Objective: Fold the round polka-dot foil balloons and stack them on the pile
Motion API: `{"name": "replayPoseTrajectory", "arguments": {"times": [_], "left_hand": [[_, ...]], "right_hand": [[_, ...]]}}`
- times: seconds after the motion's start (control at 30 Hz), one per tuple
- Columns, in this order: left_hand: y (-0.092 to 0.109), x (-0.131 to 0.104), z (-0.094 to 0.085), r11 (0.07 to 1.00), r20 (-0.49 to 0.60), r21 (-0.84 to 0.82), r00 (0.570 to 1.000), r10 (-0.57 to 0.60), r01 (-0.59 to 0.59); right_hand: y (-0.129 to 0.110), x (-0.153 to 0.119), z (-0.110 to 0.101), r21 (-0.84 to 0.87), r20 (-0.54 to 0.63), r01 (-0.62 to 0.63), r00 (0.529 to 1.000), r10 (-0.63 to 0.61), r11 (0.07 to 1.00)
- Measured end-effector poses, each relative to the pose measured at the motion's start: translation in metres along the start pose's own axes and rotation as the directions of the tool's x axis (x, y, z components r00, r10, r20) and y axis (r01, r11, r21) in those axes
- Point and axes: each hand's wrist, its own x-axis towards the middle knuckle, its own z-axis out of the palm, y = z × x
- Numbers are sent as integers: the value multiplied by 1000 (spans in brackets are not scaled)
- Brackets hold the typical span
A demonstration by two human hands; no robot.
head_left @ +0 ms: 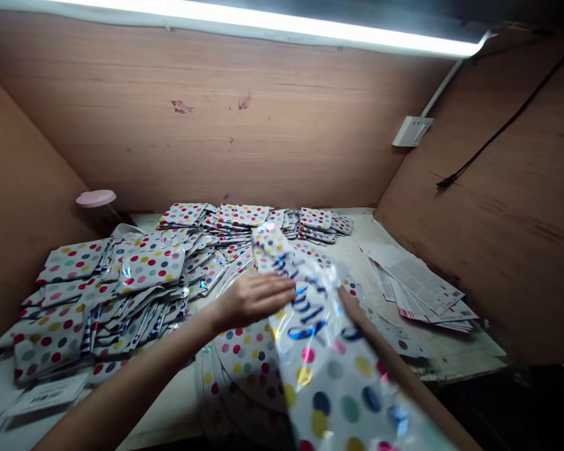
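A white foil balloon (pixel 329 376) with coloured dots and shiny blue lettering stretches from the middle of the table toward me, folded into a long strip. My left hand (pixel 256 299) is at its left edge, fingers laid across the lettering and thumb hidden; it appears to hold that edge. On the opposite edge my right hand (pixel 351 307) is closed on the foil, which bunches up beside it. Most of its fingers are behind the balloon. Beneath lie more flat, dotted foil balloons (pixel 247 357), spread over one another.
Folded dotted packets (pixel 153 266) are piled on the left and along the back wall. Printed cards (pixel 420 282) lie at the right. A pink-lidded container (pixel 96 199) stands in the left corner. Labelled paper (pixel 47 394) is at front left. Wooden panels enclose the table.
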Motion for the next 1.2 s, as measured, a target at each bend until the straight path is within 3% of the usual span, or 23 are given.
{"name": "replayPoseTrajectory", "arguments": {"times": [0.07, 0.13, 0.2, 0.27, 0.33, 0.4, 0.5, 0.57, 0.63, 0.73, 0.8, 0.87, 0.9, 0.93, 1.0, 1.03, 1.07, 1.1, 1.13, 1.2], "left_hand": [[15, -40, 32, 996, 186, -78, 981, 62, -49], [29, -70, 56, 996, 330, -88, 944, 30, 0], [45, -86, 69, 996, 419, -42, 906, -52, 77], [62, -90, 74, 987, 456, 38, 876, -157, 157], [78, -88, 74, 966, 482, 106, 838, -257, 235], [89, -86, 74, 938, 511, 129, 789, -341, 321], [93, -89, 75, 920, 538, 72, 762, -361, 386], [88, -94, 74, 930, 532, 14, 785, -318, 368], [83, -101, 71, 942, 512, -33, 815, -271, 334], [81, -109, 64, 922, 448, -53, 834, -322, 385], [87, -112, 61, 853, 385, -89, 808, -446, 514], [93, -110, 59, 709, 338, -165, 715, -612, 685], [95, -108, 59, 604, 327, -198, 632, -702, 772], [96, -104, 59, 481, 331, -216, 527, -782, 850], [91, -95, 61, 219, 343, -182, 271, -900, 959], [87, -90, 63, 99, 333, -138, 141, -932, 985], [82, -84, 64, -1, 313, -86, 26, -949, 996], [77, -79, 65, -79, 287, -36, -66, -956, 996], [73, -75, 66, -133, 266, 11, -131, -955, 991], [67, -67, 69, -179, 256, 87, -196, -947, 980]], "right_hand": [[-1, -17, 4, 151, 92, -117, 990, 103, 982], [0, -31, 13, 224, 144, -221, 971, 192, 949], [2, -41, 27, 163, 57, -216, 976, 209, 963], [7, -48, 43, -43, -93, -65, 994, 61, 997], [14, -54, 57, -223, -169, 121, 972, -161, 967], [24, -56, 64, -346, -136, 323, 912, -388, 881], [37, -54, 59, -472, 177, 626, 757, -629, 620], [37, -50, 48, -463, 436, 759, 645, -628, 458], [31, -47, 36, -414, 609, 826, 564, -557, 382], [19, -48, 28, -328, 760, 882, 459, -460, 339], [15, -51, 32, -289, 780, 903, 415, -469, 318], [16, -50, 42, -283, 729, 902, 423, -538, 326], [17, -47, 49, -302, 667, 882, 467, -580, 362], [18, -42, 57, -352, 576, 829, 558, -597, 435], [17, -27, 72, -479, 343, 622, 782, -521, 619], [15, -18, 80, -535, 214, 486, 869, -446, 691], [12, -10, 86, -579, 102, 361, 922, -374, 731], [9, -3, 92, -611, 23, 268, 947, -322, 745], [6, 3, 97, -633, -26, 214, 955, -297, 744], [2, 8, 104, -656, -95, 144, 958, -270, 741]]}}
